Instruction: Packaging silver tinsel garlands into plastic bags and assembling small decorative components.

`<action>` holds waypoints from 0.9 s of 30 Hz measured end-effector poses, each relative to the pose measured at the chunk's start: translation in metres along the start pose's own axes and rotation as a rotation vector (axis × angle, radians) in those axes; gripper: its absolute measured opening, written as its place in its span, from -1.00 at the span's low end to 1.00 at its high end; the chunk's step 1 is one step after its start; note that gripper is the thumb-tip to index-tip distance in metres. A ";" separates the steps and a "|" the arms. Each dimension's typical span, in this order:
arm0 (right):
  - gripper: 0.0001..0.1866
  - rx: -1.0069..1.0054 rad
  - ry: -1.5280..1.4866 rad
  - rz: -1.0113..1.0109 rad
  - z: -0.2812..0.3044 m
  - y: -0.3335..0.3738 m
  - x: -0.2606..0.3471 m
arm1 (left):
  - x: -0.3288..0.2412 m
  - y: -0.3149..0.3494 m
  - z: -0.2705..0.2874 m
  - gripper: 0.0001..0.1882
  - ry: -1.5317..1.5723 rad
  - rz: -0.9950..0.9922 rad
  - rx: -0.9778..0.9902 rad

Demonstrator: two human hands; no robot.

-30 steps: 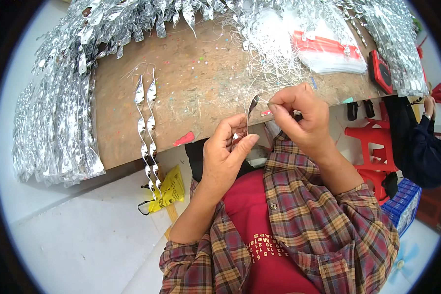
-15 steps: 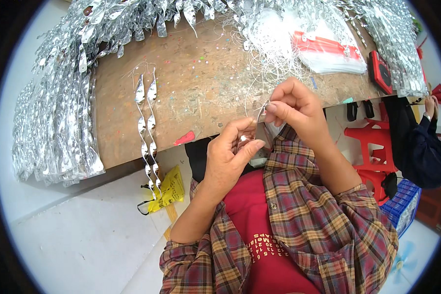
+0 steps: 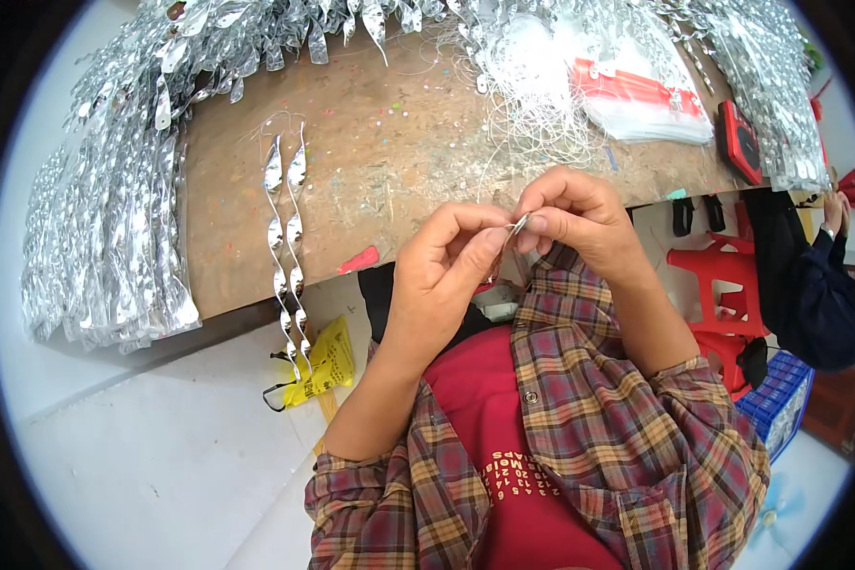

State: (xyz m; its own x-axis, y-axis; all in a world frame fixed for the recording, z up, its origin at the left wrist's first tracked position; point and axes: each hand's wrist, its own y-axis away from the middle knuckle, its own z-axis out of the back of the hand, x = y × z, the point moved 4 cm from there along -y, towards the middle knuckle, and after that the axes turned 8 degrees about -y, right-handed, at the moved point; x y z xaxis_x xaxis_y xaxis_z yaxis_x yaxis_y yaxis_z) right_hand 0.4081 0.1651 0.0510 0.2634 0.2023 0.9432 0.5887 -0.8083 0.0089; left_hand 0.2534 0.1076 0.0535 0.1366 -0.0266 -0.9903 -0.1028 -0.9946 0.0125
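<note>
In front of my chest, just off the table's near edge, my left hand (image 3: 446, 271) and my right hand (image 3: 584, 228) meet fingertip to fingertip. Between them shows the shiny tip of a silver twisted strip (image 3: 520, 224). Thumb and forefinger of each hand pinch at this tip; a fine pale thread seems to be there too, but is too small to follow. The rest of the strip is mostly hidden by my left hand. To the left, two silver spiral strips (image 3: 275, 233) lie side by side, thread at their tops, lower ends hanging past the table edge.
The worn brown table (image 3: 370, 161) carries heaps of silver strips (image 3: 104, 237) at left and back. A tangle of white thread (image 3: 541, 104), clear bags with a red band (image 3: 636, 95) and a red device (image 3: 739, 142) are at right. A red stool (image 3: 722, 275) and another person (image 3: 826, 294) stand beyond.
My left hand has risen to meet my right fingertips, and the strip's tip is now pinched between both. The right hand has shifted slightly. The two strips on the table have barely moved.
</note>
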 end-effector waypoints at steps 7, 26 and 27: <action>-0.81 -0.006 -0.066 0.036 0.003 -0.004 0.002 | -0.002 -0.008 0.003 -0.93 -0.124 -0.185 -0.146; -0.86 -0.085 -0.167 -0.087 0.005 -0.020 0.017 | -0.003 -0.017 -0.009 -0.57 -0.069 -0.012 0.054; -0.85 -0.092 -0.233 -0.097 0.010 -0.021 0.017 | -0.002 -0.017 -0.005 -0.57 -0.067 -0.012 0.057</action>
State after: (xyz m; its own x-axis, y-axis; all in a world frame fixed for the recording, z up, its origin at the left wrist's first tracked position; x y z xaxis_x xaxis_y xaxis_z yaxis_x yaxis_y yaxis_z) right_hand 0.4077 0.1909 0.0632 0.3839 0.3945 0.8349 0.5506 -0.8236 0.1360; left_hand 0.2596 0.1244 0.0556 0.0725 -0.0064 -0.9973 -0.1581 -0.9874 -0.0052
